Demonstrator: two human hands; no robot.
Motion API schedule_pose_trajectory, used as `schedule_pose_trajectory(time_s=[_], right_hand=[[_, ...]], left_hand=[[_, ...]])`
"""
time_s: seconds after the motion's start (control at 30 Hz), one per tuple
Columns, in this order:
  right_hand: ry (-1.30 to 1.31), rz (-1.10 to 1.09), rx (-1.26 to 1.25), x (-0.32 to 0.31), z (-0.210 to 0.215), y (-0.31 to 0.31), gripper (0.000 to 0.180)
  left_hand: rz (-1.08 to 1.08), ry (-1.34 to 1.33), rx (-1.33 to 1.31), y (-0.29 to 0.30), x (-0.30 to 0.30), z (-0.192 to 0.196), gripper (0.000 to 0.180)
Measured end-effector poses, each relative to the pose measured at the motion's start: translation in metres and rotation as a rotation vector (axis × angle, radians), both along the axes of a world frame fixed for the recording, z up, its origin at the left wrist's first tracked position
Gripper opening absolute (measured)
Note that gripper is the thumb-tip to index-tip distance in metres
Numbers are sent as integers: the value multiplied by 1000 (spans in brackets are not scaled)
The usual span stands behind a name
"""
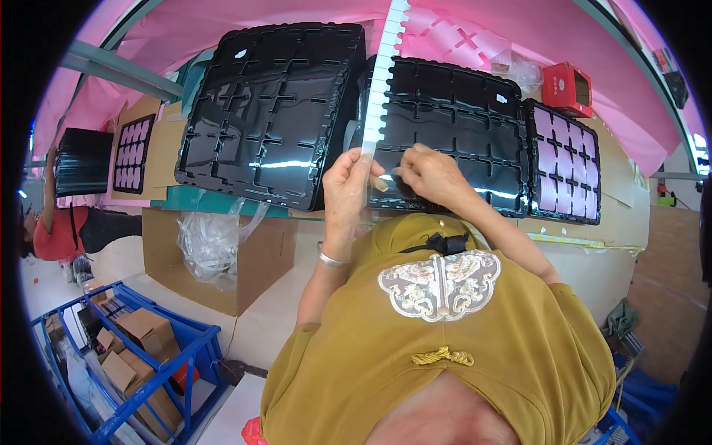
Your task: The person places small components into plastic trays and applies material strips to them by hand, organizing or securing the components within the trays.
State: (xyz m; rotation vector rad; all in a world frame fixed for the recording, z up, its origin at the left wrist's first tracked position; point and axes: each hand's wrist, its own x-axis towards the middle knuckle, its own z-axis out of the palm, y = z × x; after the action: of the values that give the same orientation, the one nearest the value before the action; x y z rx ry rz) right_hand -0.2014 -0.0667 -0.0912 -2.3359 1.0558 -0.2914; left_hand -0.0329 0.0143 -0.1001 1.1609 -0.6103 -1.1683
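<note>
Black trays (271,111) — moulded plastic, highly glossy, ribbed. White notched strip (381,81) looks smooth; paper or plastic, cannot tell. Bag (204,248): clear, crinkled film. Carton (268,267): matt cardboard. Mustard garment (348,363): matt cloth — bracelet (331,257) is shiny metal.

2 big blk tray stacks (271,115), 1 more blk stack (84,163) far L; 2 blk trays (564,216) w/ pink pieces (547,159) — 1 white notched strip (380,81), 1 small red box (559,89), 1 carton (268,259) w/ clear plastic (206,248), 1 blue cart (205,338) — 2 wearer's hands (345,182), 1 other person (63,233).
</note>
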Motion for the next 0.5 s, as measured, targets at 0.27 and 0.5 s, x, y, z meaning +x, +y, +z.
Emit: schedule_pose_trajectory(time_s=[0.27,0.5], right_hand=[[-344,-179,712,-6,51,3,17],[-194,185,-303,8,58,17,33]], left_hand=[[-40,55,30,2,-5,4,19],[-37,10,-33,3,-10,11,21]])
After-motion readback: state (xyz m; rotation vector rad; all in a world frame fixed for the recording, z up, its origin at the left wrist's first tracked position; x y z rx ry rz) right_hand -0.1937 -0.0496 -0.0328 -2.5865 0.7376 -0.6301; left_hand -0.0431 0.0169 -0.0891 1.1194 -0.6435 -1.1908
